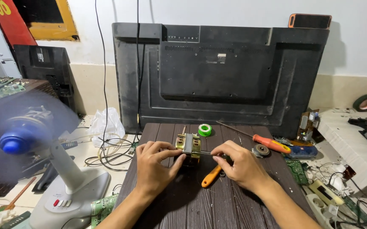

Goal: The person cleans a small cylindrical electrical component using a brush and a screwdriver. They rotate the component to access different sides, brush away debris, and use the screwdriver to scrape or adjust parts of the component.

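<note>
One small motor (188,146), brass-coloured frame, grey core, sits at centre of the dark slatted table (192,203). Left hand (153,166) at the motor's 8 o'clock, fingers curled shut on its near side. Right hand (239,164) at its 3 o'clock, fingertips pinched closed around the motor's thin shaft (207,152).

Two screwdrivers: one orange-handled (211,176) flat at the motor's 5 o'clock, partly under the right hand; one red-and-yellow (270,143) at 3 o'clock, beyond that hand. One green solder spool (204,129) at 1 o'clock. One round metal bearing part (260,150) beside the right knuckles. One television back panel (217,72) at 12. One running fan (43,169), off-table, 9 o'clock.
</note>
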